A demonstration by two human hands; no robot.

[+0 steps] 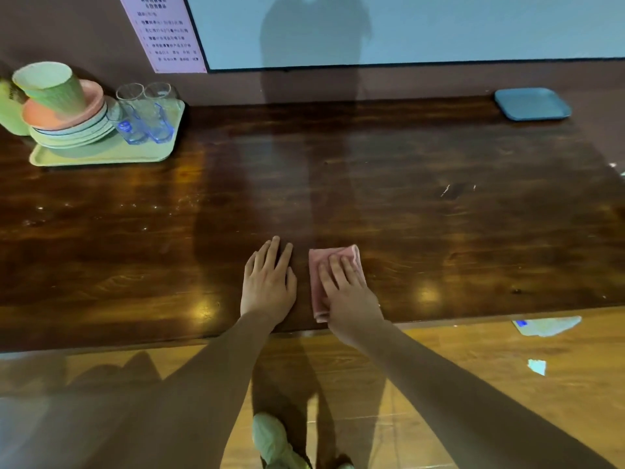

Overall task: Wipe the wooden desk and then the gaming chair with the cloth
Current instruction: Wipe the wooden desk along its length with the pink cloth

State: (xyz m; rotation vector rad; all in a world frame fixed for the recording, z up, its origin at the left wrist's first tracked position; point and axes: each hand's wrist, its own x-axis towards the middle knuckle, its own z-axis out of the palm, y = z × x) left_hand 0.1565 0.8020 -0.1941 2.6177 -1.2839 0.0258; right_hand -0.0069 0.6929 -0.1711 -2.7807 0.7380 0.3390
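We see the right hand lying flat on the folded pink cloth, fingers straight and spread a little. It presses the cloth down and does not clamp it. The cloth lies on the wooden desk, close to the front edge and about in the middle of its width. Just beside it the left hand rests flat on the bare wood, fingers straight, holding nothing.

Farther out, at the far left corner, a green tray carries a stack of plates, a green cup lying tilted on top, and two glasses. A blue plate sits at the far right, near the wall.

Small pale marks and specks show on the wood to the right and to the left, so we judge that the desk wiping is in an early or middle part, with much of the surface to cover. The gaming chair is not in view; we think that step is not yet begun.
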